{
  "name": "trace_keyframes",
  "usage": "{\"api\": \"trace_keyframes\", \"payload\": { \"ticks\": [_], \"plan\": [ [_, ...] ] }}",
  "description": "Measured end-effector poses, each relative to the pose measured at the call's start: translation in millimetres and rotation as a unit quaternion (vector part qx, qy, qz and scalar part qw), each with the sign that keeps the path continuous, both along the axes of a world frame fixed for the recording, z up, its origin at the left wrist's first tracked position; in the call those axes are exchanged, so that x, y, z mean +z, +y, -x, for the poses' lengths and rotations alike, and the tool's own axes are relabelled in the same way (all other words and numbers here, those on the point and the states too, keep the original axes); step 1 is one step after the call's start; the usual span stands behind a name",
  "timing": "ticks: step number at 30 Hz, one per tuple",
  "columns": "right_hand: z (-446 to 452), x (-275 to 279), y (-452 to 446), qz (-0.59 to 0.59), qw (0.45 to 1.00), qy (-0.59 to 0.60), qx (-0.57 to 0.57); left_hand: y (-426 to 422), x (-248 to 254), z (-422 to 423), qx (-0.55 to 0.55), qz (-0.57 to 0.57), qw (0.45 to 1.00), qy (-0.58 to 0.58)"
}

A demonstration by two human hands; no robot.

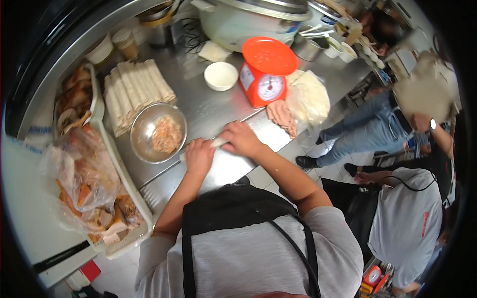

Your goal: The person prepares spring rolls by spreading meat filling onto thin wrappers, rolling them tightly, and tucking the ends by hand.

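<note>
At the steel table's near edge, my left hand (199,155) and my right hand (240,139) close over a pale uncooked spring roll (217,142). The roll shows between them; my fingers hide its ends. Just left of my left hand stands a metal bowl (144,149) with a pinkish shredded filling (167,134). Behind that bowl, a stack of similar pale rolls (136,89) lies side by side. Beyond my hands are a small white bowl (220,76) and a red dial scale (263,72).
Right of the scale lie a bag of pale wrappers (310,97) and a pink cloth (281,117). A white basket (144,218) of bagged meat borders my left side. A large cooker (248,22) stands behind. People (402,213) stand on the right.
</note>
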State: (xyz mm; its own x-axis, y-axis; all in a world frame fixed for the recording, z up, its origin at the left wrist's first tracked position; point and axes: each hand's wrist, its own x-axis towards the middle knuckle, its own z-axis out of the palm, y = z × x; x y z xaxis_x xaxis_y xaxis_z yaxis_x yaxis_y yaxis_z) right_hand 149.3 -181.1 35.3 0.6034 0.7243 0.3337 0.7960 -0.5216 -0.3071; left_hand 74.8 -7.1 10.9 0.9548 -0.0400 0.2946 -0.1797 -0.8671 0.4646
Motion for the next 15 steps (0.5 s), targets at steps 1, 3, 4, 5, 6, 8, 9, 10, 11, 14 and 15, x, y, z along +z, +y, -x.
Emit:
{"api": "trace_keyframes", "payload": {
  "ticks": [1,3,4,5,6,8,9,10,11,14,15],
  "plan": [
    [2.3,1.0,0.3,0.007,1.000,-0.003,0.024,1.2,0.7,-1.2,0.001,-0.003,1.000,0.005],
    [0.1,-2.7,1.0,0.030,1.000,0.005,0.007,0.9,2.2,-4.0,0.007,-0.022,1.000,0.005],
    [-1.5,-6.0,1.3,0.042,0.999,0.010,0.006,0.6,2.7,-2.6,0.018,-0.032,0.999,0.006],
    [-5.1,-9.2,0.6,0.050,0.999,0.013,0.006,-1.8,3.5,-3.0,0.029,-0.038,0.999,-0.017],
    [-8.3,-11.4,1.6,0.059,0.998,0.018,0.008,-4.8,4.5,-3.6,0.042,-0.045,0.997,-0.037],
    [-12.3,-15.4,5.7,0.070,0.997,0.041,0.018,-9.4,4.1,-3.0,0.058,-0.050,0.996,-0.051],
    [-13.5,-12.3,5.2,0.073,0.995,0.058,0.024,-12.2,1.7,-3.5,0.058,-0.048,0.996,-0.046],
    [-14.4,-10.1,4.6,0.077,0.994,0.074,0.031,-12.8,-0.3,-4.2,0.060,-0.046,0.996,-0.043],
    [-15.1,-9.6,4.3,0.080,0.993,0.078,0.039,-10.8,-1.5,-4.2,0.058,-0.036,0.997,-0.033],
    [-18.6,-6.7,4.3,0.112,0.988,0.095,0.044,-7.5,-1.5,-6.9,0.050,-0.016,0.999,-0.011],
    [-19.7,-5.2,5.3,0.123,0.986,0.102,0.039,-7.3,-1.1,-7.0,0.052,-0.017,0.999,-0.006]
  ]
}}
